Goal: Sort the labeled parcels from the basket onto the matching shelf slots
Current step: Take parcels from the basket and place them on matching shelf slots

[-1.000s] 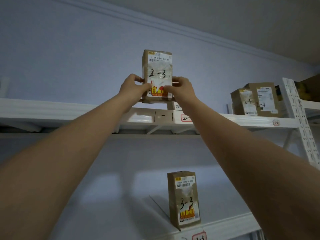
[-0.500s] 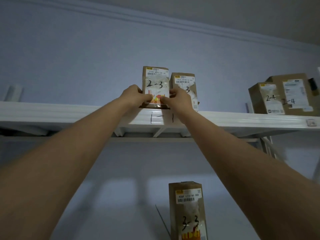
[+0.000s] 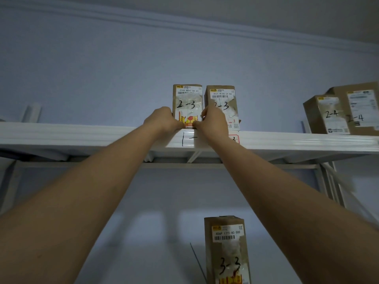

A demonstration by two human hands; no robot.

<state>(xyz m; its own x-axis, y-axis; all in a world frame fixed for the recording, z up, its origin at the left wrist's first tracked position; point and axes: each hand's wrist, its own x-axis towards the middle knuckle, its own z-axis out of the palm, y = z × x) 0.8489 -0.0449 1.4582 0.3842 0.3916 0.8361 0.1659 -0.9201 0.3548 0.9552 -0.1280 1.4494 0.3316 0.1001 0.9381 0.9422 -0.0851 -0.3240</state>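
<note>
A brown parcel marked 2-3 (image 3: 187,102) stands upright on the white top shelf (image 3: 82,136). My left hand (image 3: 162,121) grips its lower left side and my right hand (image 3: 214,121) grips its lower right side, thumbs meeting at its bottom front. Right beside it stands a second parcel marked 2-3 (image 3: 224,99), partly covered by my right hand. A red-edged slot tag (image 3: 234,138) on the shelf's front edge shows under my right wrist. The basket is out of view.
Two brown parcels marked 2-4 (image 3: 328,114) (image 3: 361,109) sit on the top shelf at the right. A parcel marked 3-3 (image 3: 226,251) stands on the lower shelf. A blue wall lies behind, and a white shelf upright (image 3: 332,181) is at the right.
Both hands lowered the parcel onto the top shelf and pushed it in beside the other 2-3 parcel. The camera tilted up and drew closer.
</note>
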